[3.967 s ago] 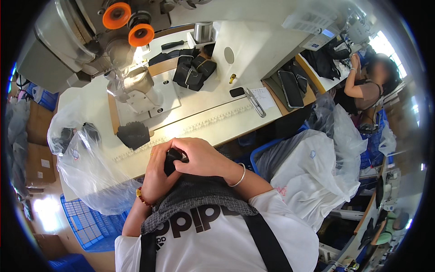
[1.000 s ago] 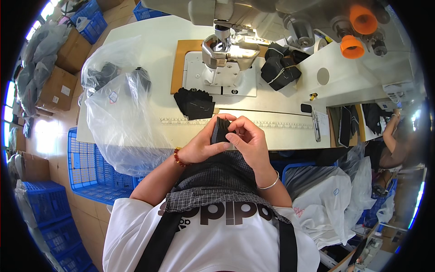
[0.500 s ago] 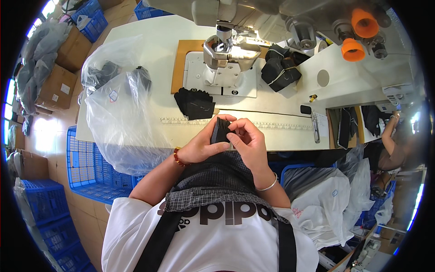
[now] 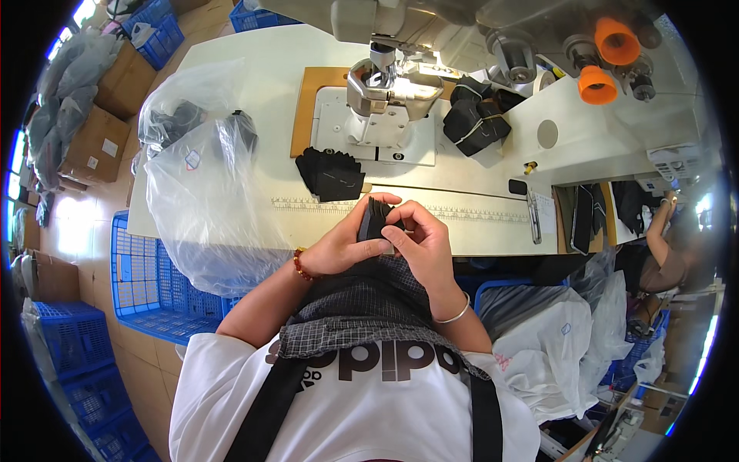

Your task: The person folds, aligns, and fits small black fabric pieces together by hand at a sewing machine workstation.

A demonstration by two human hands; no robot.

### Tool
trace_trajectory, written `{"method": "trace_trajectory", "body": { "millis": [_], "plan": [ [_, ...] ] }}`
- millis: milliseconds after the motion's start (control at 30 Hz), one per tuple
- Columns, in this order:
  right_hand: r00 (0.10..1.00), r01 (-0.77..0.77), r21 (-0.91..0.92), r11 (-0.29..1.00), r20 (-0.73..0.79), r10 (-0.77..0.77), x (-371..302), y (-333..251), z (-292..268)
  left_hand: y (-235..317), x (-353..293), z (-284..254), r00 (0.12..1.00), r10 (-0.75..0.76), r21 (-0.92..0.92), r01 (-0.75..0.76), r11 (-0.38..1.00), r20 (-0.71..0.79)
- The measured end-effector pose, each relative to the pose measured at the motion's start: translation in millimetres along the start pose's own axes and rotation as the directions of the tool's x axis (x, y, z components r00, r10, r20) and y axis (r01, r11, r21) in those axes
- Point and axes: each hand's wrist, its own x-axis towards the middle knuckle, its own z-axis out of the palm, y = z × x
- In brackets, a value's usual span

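A small stack of black fabric pieces (image 4: 375, 219) is held between my hands at the table's front edge, its layers showing at the top. My left hand (image 4: 345, 240) wraps round its left side, thumb across the front. My right hand (image 4: 422, 237) pinches the right edge with thumb and fingers. Just beyond lies a fanned pile of black fabric pieces (image 4: 331, 174) on the table. Farther back stands the sewing machine (image 4: 385, 100) on its metal plate. Right of it rest tied bundles of black pieces (image 4: 475, 127).
A clear plastic bag (image 4: 204, 200) with dark pieces covers the table's left side. A blue crate (image 4: 138, 285) stands below it. Scissors-like metal snips (image 4: 534, 215) lie at the right, near a printed ruler (image 4: 477, 213). Plastic-covered material (image 4: 539, 331) fills the lower right; another person (image 4: 660, 254) sits beyond.
My hands stay almost in place around the black stack. The right thumb and fingertips shift slightly along its edge, and the view moves a little.
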Motion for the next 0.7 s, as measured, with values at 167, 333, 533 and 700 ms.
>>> {"method": "trace_trajectory", "body": {
  "millis": [167, 333, 533, 700],
  "plan": [
    [1.000, -0.013, 0.033, 0.999, -0.007, 0.013, 0, -1, 1, -2, 0, -2, 1.000, 0.013, 0.023, -0.012, 1.000, -0.005],
    [1.000, -0.005, 0.022, 1.000, -0.018, 0.006, 0, 3, 0, -2, -2, -6, 0.999, -0.036, 0.024, 0.035, 0.999, 0.025],
    [1.000, -0.004, 0.009, 1.000, -0.018, 0.004, 1, 2, 3, -8, -1, -6, 1.000, -0.022, 0.058, 0.021, 0.998, 0.003],
    [0.987, 0.118, -0.081, 0.990, -0.103, -0.126, -1, -10, 14, -12, -2, -6, 1.000, 0.000, 0.017, 0.000, 1.000, -0.001]
  ]
}}
